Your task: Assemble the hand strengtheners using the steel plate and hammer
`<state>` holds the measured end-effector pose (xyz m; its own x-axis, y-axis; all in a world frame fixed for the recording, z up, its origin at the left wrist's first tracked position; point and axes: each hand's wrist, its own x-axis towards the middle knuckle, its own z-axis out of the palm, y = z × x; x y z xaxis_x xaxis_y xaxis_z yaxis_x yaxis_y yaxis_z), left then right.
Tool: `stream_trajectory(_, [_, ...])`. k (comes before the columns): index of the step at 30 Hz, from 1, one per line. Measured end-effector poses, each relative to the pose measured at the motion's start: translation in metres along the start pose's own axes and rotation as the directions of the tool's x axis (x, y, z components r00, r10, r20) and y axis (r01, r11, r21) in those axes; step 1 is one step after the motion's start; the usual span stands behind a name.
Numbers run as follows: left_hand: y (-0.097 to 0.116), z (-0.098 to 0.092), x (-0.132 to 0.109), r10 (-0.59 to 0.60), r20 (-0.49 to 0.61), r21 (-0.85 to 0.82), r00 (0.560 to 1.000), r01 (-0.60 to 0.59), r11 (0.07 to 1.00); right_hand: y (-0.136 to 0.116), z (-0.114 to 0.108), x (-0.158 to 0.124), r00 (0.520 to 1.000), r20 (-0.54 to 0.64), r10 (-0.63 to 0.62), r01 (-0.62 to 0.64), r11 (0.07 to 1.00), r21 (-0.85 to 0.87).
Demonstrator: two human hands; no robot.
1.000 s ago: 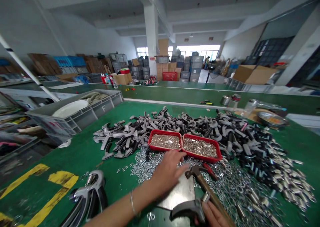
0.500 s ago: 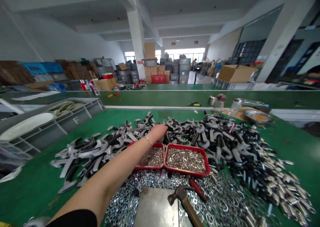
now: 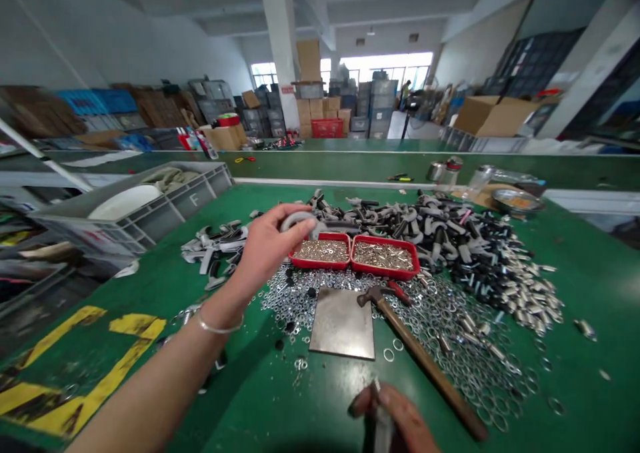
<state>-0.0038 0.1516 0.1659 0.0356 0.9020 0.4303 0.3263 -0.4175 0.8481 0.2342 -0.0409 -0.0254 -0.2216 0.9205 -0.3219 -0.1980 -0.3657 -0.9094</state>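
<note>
My left hand (image 3: 263, 243) is raised over the left red tray, thumb and fingers closed round a grey curved hook-shaped part (image 3: 296, 221). At the bottom edge my right hand (image 3: 407, 420), partly cut off, pinches a slim metallic part (image 3: 381, 430) whose kind is blurred. Between the hands lies a flat steel plate (image 3: 343, 323). A claw hammer (image 3: 425, 356) with a wooden handle rests to its right, its head by the plate's corner. Two red trays (image 3: 320, 264) of small metal pins stand behind the plate.
Heaps of grey and black hooked parts (image 3: 440, 230) spread behind the trays. Loose washers (image 3: 470, 366) and silver cylinders (image 3: 530, 306) cover the right side. A grey crate (image 3: 200, 200) stands at left. Jars (image 3: 453, 172) and a metal bowl (image 3: 517, 201) sit at the back right.
My left hand has drawn back from the heap, now with the grey hook-shaped part in it. My right hand has come into view at the bottom. The view has tipped downward.
</note>
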Motion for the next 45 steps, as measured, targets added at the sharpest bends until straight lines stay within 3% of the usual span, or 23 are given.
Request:
stream_trajectory(3, [-0.002, -0.013, -0.062, -0.108, 0.208, -0.098, 0.972, 0.131, 0.986, -0.012, -0.033, 0.002, 0.969, -0.235, -0.079, 0.106, 0.989, 0.103])
stream_trajectory(5, [-0.010, -0.003, -0.104, -0.171, 0.331, -0.220, 0.928, 0.252, 0.942, -0.023, -0.042, 0.000, 0.955, -0.289, -0.073, 0.123, 0.980, 0.158])
stream_trajectory(7, [-0.021, 0.020, -0.143, -0.222, 0.440, -0.342, 0.870, 0.391, 0.855, -0.031, -0.033, -0.004, 0.961, -0.270, -0.055, 0.081, 0.993, 0.088])
stream_trajectory(9, [-0.029, 0.046, -0.174, -0.289, 0.502, -0.408, 0.815, 0.518, 0.752, -0.037, -0.014, -0.009, 0.975, -0.214, -0.064, 0.045, 0.995, -0.093])
stream_trajectory(11, [-0.033, 0.065, -0.191, -0.326, 0.450, -0.420, 0.832, 0.519, 0.745, -0.039, 0.006, -0.011, 0.976, -0.165, -0.144, 0.091, 0.951, -0.295])
stream_trajectory(14, [-0.033, 0.071, -0.192, -0.316, 0.360, -0.471, 0.878, 0.463, 0.751, -0.039, 0.018, -0.012, 0.946, -0.157, -0.284, 0.170, 0.845, -0.507])
stream_trajectory(18, [-0.034, 0.060, -0.179, -0.450, 0.322, -0.533, 0.833, 0.553, 0.641, -0.035, 0.010, -0.013, 0.910, -0.208, -0.358, 0.149, 0.752, -0.642])
stream_trajectory(23, [-0.041, 0.069, -0.197, -0.404, 0.330, -0.199, 0.853, 0.481, 0.854, -0.038, 0.015, -0.022, 0.906, -0.147, -0.398, 0.174, 0.663, -0.728])
stream_trajectory(26, [-0.041, 0.081, -0.213, -0.389, 0.324, -0.106, 0.863, 0.441, 0.891, -0.044, 0.022, -0.025, 0.908, -0.082, -0.411, 0.216, 0.627, -0.748])
stream_trajectory(32, [-0.039, 0.085, -0.219, -0.480, 0.382, -0.120, 0.790, 0.557, 0.822, -0.051, 0.025, -0.026, 0.925, -0.011, -0.380, 0.236, 0.597, -0.766])
stream_trajectory(37, [-0.032, 0.087, -0.222, -0.389, 0.408, 0.009, 0.826, 0.423, 0.906, -0.049, 0.024, -0.028, 0.922, 0.072, -0.380, 0.287, 0.549, -0.785])
stream_trajectory(42, [-0.024, 0.085, -0.222, -0.360, 0.381, 0.205, 0.852, 0.302, 0.931, -0.047, 0.025, -0.031, 0.902, 0.019, -0.431, 0.306, 0.607, -0.733])
stream_trajectory(45, [-0.024, 0.078, -0.220, -0.293, 0.438, 0.384, 0.850, 0.118, 0.916, -0.049, 0.026, -0.035, 0.916, 0.043, -0.399, 0.309, 0.632, -0.711])
